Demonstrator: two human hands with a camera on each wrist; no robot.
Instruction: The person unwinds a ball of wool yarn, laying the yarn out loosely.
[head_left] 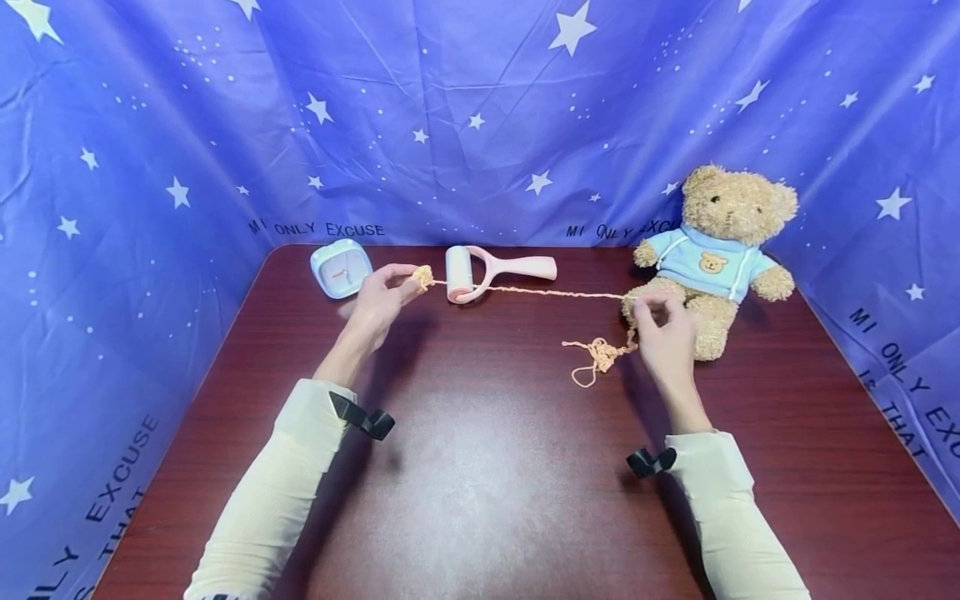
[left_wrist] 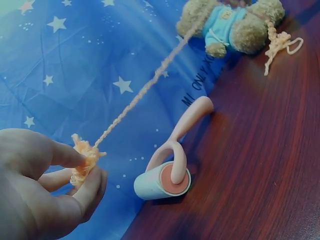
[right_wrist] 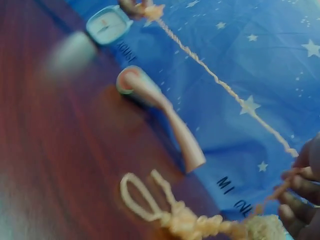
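A thin orange-peach crocheted cord [head_left: 555,292] is stretched between both hands above the table. My left hand [head_left: 378,304] pinches a small bunched clump [left_wrist: 86,160] at one end of it, between thumb and fingers. At the other side my right hand [head_left: 666,325] pinches the cord in front of the teddy bear's legs. Below the right hand hangs a knotted tail with a loop [head_left: 602,357]. In the right wrist view the fingers [right_wrist: 300,195] show only at the right edge.
A pink-handled lint roller [head_left: 517,268] lies behind the cord. A pale blue square clock [head_left: 341,268] stands at the back left, beside the left hand. A teddy bear [head_left: 708,258] in a blue top sits back right. Starry blue cloth [head_left: 450,108] surrounds the dark red table [head_left: 480,500].
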